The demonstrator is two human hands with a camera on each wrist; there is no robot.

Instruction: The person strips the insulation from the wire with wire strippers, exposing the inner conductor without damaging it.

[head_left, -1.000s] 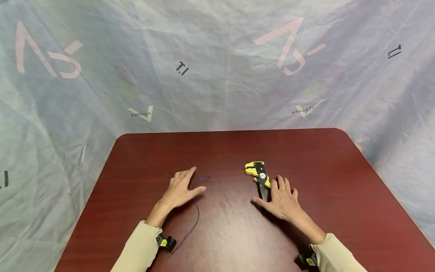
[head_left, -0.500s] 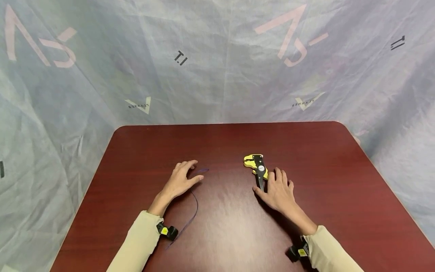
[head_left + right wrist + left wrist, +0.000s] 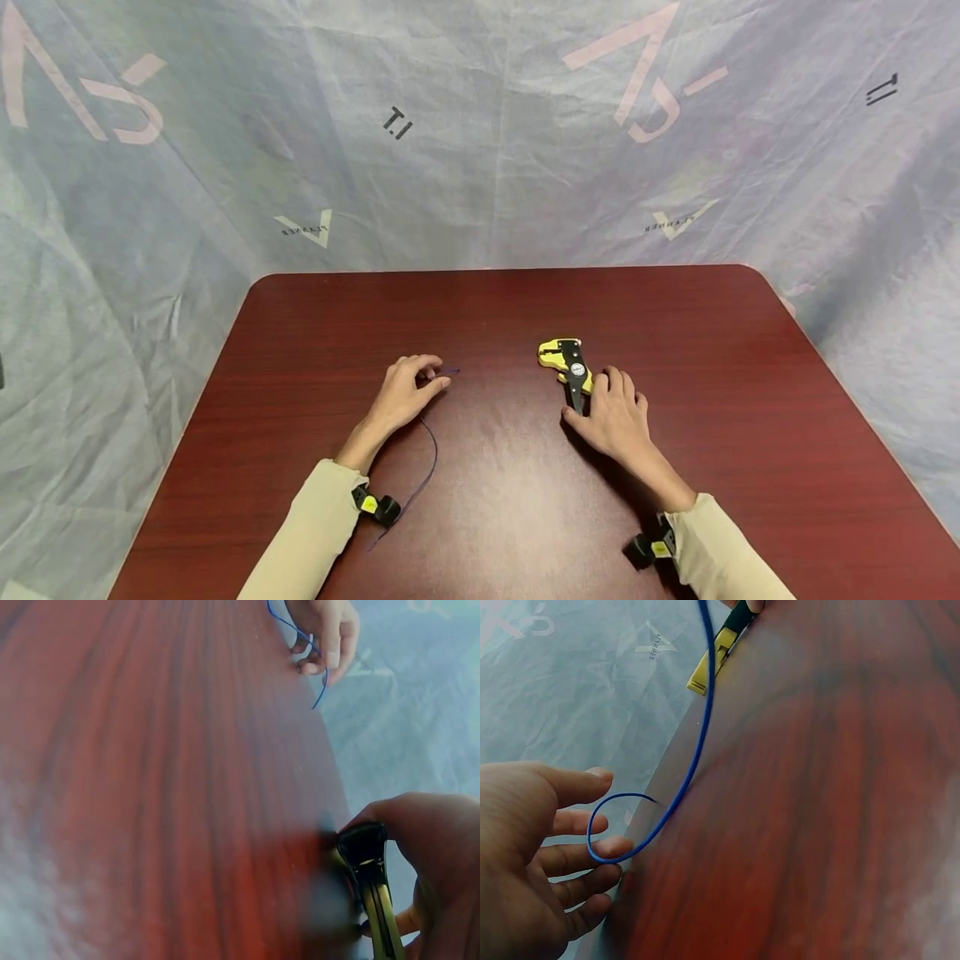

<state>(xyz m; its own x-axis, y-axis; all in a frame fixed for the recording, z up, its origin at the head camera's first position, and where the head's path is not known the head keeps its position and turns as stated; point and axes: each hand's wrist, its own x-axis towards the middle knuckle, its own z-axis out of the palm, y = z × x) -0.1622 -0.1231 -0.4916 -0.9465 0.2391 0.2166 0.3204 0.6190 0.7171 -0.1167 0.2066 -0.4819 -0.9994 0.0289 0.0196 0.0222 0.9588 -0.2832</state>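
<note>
In the head view a thin blue wire (image 3: 433,468) curves along the table beside my left forearm. My left hand (image 3: 397,396) is over its far end, thumb and index finger bent toward each other with a gap between. In the left wrist view the wire (image 3: 697,754) loops against the fingers (image 3: 581,859), and the thumb is apart from it. A yellow and black wire stripper (image 3: 576,371) lies at the right, head pointing away. My right hand (image 3: 618,421) holds its handles (image 3: 373,889) between thumb and fingers; part of the grip is hidden.
The dark red-brown table (image 3: 495,317) has rounded far corners. Pale printed cloth (image 3: 450,192) hangs behind it and at both sides. A black camera (image 3: 386,510) is strapped to the left wrist, another black camera (image 3: 641,550) to the right.
My left thumb and index finger have drawn closer together by the wire's end. My right hand has closed in on the wire stripper's handles. The head view has tilted slightly down.
</note>
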